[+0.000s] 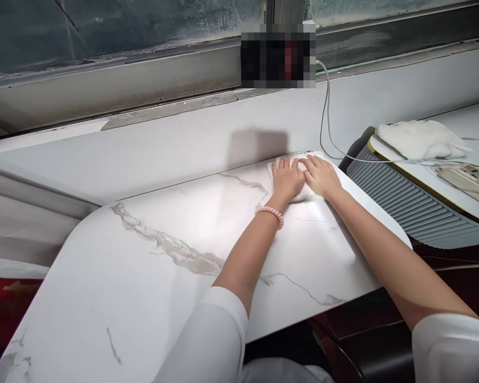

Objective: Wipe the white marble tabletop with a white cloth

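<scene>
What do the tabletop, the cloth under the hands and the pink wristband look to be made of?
Tabletop: likely laminate or sintered stone; smooth, satin sheen, grey-brown marble veining, real stone not excluded.
Cloth: soft white textile, matte and slightly fuzzy; fibre unclear.
Wristband: probably glossy plastic, judging by its coiled, cord-like loops.

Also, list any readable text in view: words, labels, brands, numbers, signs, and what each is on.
None readable.
Pixelated dark block by the window: blurred out, can't tell if it carries text.
Power strip: too small to read any marking.
Red fabric, left edge: yellow shapes only, no lettering visible.
White cloth under the hands: no text visible.
</scene>
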